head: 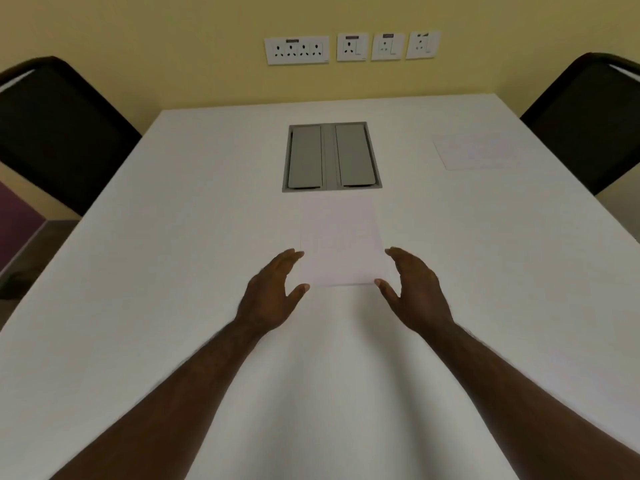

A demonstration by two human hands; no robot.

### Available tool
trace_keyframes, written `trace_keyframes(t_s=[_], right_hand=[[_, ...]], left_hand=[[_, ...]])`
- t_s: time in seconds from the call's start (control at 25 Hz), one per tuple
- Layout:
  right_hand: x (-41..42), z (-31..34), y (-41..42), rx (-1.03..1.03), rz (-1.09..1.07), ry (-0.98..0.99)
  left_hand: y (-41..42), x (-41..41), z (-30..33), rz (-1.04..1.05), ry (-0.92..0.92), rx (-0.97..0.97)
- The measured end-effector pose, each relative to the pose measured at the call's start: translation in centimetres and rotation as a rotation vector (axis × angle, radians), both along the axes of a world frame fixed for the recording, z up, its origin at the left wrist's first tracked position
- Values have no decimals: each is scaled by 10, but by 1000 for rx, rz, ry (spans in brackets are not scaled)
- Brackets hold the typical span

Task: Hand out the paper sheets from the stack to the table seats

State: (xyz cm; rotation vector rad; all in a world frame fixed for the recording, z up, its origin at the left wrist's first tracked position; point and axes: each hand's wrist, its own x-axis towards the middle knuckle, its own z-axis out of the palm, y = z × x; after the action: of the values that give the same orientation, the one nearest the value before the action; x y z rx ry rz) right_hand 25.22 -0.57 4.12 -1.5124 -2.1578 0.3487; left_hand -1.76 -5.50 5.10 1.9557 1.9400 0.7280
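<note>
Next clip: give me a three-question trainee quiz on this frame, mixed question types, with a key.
1. True or false: a single sheet already lies in front of the right-hand chair.
2. Multiple choice: the paper stack lies (A) on the grey cable hatch, (B) just on the near side of the hatch, (C) at the left table edge.
3. Fill in: the left hand and right hand sit on either side of the stack with fingers ____.

Key: 1 true; 2 B; 3 open, gripping nothing, with fingertips at the stack's edges.
</note>
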Motion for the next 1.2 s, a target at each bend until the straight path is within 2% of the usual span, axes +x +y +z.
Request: trace_keyframes(t_s=[0.2,0.44,0.6,0.8,0.96,1.08,1.2], right_hand=[[-21,-62,80,-180,-22,-32],[-51,-97,125,-289,-242,61],[-60,-94,132,-228,-260,79],[-61,-88,133,-25,-287,119],[-55,-81,149,-156,-461,334],[-54,-83,154,-218,-538,335],[-56,-84,149,-198,-521,330]], left_hand=[[96,-1,-61,-9,2,-99],[148,-2,-108,20,175,-354],[142,-4,-116,15,170,-316],[143,-3,-118,27,142,-289],[142,-3,-122,34,124,-269],[142,-4,-125,35,100,-252],[143,-4,-127,32,102,-250]])
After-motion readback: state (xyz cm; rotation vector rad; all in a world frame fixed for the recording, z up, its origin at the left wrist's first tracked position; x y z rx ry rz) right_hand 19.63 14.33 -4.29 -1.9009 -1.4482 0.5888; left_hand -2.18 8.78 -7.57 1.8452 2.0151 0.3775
